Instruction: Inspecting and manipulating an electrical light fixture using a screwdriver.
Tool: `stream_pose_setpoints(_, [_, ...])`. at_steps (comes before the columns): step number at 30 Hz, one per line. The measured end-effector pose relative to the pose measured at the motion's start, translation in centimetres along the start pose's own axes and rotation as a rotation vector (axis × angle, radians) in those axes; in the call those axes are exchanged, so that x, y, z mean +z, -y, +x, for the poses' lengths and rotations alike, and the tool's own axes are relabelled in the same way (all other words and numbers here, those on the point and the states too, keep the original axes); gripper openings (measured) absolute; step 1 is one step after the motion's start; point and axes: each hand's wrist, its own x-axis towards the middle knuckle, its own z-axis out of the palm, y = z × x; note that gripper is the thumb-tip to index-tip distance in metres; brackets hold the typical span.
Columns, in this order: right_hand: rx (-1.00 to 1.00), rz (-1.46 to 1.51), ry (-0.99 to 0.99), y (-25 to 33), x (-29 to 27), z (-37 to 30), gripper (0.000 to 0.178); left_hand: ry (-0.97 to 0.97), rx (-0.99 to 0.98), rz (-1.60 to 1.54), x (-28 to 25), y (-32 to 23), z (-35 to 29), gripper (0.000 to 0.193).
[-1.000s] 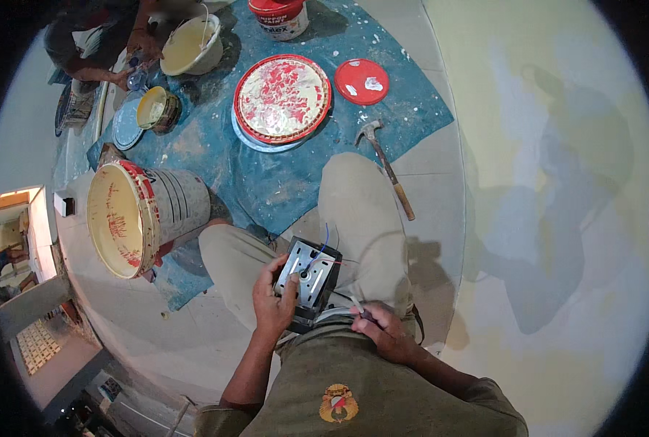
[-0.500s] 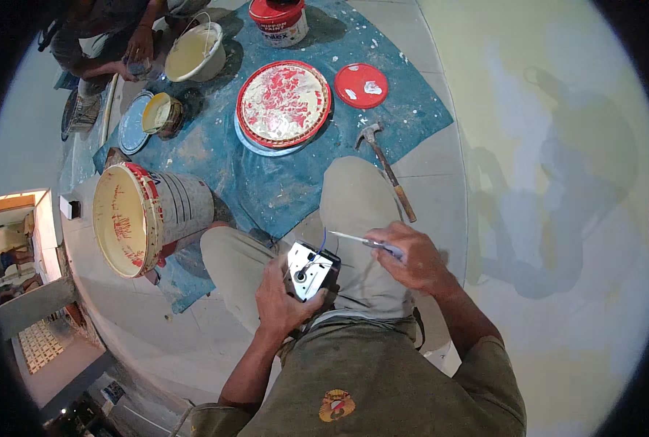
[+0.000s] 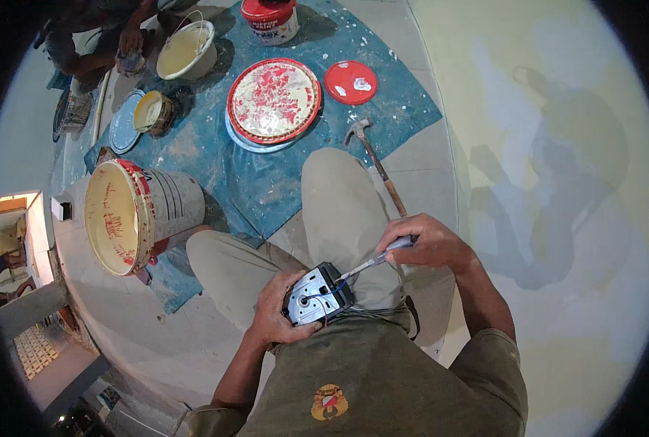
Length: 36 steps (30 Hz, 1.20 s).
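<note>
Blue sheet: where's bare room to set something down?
The blue sheet is bare, specks aside, between the large bucket and the paint-smeared lid, and right of the small red lid. It is crowded at upper left, around the yellow tub, blue disc and white pail.

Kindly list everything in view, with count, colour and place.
Metal-faced box: one, black and silver, lower centre
Thin wire: one, blue, on box
Slim metal-shafted tool: one, greyish, tip at box
Wood-handled claw hammer: one, grey and brown, right of centre
Large tipped bucket: one, white and red, left
Handled bucket: one, white, upper left
Small round tub: one, yellow, upper left
Paint pail: one, red and white, top
Round lids: four, two red, two pale blue, upper half
Ground sheet: one, teal, upper middle
Wall: one, pale yellow, right
Co-worker: one, upper left
Legs: two, beige trousers, centre
Left hand: one, bare, around box
Right hand: one, bare, on tool
</note>
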Motion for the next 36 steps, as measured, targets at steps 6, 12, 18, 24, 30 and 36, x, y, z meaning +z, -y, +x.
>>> stream_pose_setpoints(6, [0.028, -0.002, -0.041, -0.2, 0.8, -0.7, 0.022, -0.022, 0.065, 0.03, 0.3, 0.2, 0.1, 0.09])
stream_pose_setpoints(12, [-0.004, 0.052, -0.076, -1.1, 1.2, -1.1, 0.02, -0.011, 0.093, -0.009, 0.5, 0.2, 0.6, 0.089])
stream_pose_setpoints(18, [0.009, 0.001, -0.092, -1.8, 1.3, -1.3, 0.021, -0.02, 0.058, -0.04, 0.6, 0.2, 0.3, 0.089])
stream_pose_setpoints(24, [0.023, -0.071, -0.108, -1.7, 1.4, -1.2, 0.016, -0.018, 0.076, -0.036, 0.6, 0.4, 0.6, 0.089])
stream_pose_setpoints(30, [-0.02, -0.112, -0.07, -1.0, 1.0, -0.8, 0.016, -0.01, 0.061, -0.085, 0.7, 0.7, 0.7, 0.091])
stream_pose_setpoints(36, [-0.064, -0.101, -0.023, -0.5, 0.8, -0.2, 0.016, 0.019, 0.047, -0.102, 0.8, 1.3, 0.6, 0.092])
